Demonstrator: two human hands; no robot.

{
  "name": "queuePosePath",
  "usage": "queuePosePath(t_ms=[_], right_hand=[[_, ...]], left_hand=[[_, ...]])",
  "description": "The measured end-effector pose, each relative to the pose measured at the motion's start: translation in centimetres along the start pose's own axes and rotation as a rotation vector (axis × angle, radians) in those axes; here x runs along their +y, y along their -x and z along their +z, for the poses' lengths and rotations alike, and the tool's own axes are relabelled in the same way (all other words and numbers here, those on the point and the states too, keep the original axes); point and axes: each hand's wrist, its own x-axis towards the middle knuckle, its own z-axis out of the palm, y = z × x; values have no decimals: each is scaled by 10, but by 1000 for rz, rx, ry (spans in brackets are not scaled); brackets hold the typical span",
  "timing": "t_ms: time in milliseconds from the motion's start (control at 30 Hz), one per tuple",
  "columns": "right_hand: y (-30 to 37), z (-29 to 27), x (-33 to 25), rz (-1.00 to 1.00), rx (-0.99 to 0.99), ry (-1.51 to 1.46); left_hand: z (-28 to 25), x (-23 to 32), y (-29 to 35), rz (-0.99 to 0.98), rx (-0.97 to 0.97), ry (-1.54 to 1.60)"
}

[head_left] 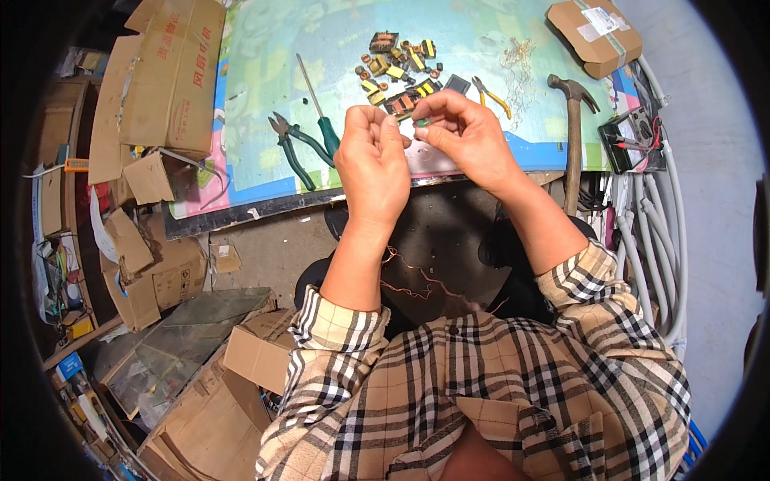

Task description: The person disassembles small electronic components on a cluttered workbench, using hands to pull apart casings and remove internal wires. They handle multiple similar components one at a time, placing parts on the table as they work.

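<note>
Both my hands are raised close together over the table's near edge. My right hand (pixel 469 136) pinches a small green piece (pixel 423 123) between thumb and fingertips; it looks rounded, but its exact kind is too small to tell. Beside it, my left hand (pixel 373 164) has its fingers curled and thumb pressed in; whatever they grip is hidden. Just beyond lies a cluster of small transformers (pixel 397 103) and copper-wound coils, several with yellow tape. Thin copper wire (pixel 417 290) hangs loosely over my lap.
Green-handled cutting pliers (pixel 295 148) and a screwdriver (pixel 325 128) lie left of my hands. To the right are yellow-handled cutters (pixel 493 98), tangled thin wire (pixel 520 68), a hammer (pixel 573 120) overhanging the edge, and a black meter (pixel 630 140). Cardboard boxes (pixel 172 80) stand left.
</note>
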Motion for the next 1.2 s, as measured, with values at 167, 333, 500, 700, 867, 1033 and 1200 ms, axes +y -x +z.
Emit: queuePosePath(t_ms=[167,333,500,700,867,1033,1200], right_hand=[[1,1,-5,87,31,-224],[1,1,1,86,19,-317],[0,0,4,129,-5,-468],[-3,-6,5,291,22,-425],[-5,-8,2,322,71,-303],[-5,-9,8,322,127,-293],[-5,-3,8,256,93,-302]], left_hand=[[-2,-3,-1,-32,-19,-65],[-7,8,-1,-226,-82,176],[-12,8,-2,-364,-138,245],[-11,1,-1,-200,-204,106],[-9,9,1,-100,-221,-231],[-5,9,4,-24,-192,-326],[-6,-8,0,-111,-176,-95]])
